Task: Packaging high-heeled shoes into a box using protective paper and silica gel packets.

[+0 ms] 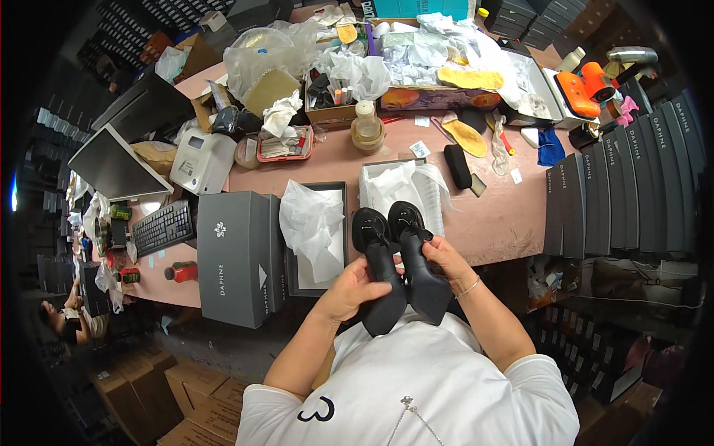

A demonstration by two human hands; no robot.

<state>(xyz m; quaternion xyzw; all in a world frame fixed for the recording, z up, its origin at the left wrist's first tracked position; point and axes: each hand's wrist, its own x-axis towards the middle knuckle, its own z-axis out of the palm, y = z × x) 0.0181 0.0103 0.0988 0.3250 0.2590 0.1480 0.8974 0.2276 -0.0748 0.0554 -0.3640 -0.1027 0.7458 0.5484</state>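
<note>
Near pink table [506, 227], black shoes [425, 279] lengthwise toward shirt [446, 375], pointed ends foremost.

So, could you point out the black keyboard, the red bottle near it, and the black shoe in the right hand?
Black keyboard [162, 227]: head view, on the middle of its keys.
Red bottle [185, 271]: head view, on the side of its body.
Black shoe [426, 285]: head view, on its smooth matte part.

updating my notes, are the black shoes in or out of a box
Out: the left hand and right hand hold the black shoes, partly in front of the white shirt.
</note>
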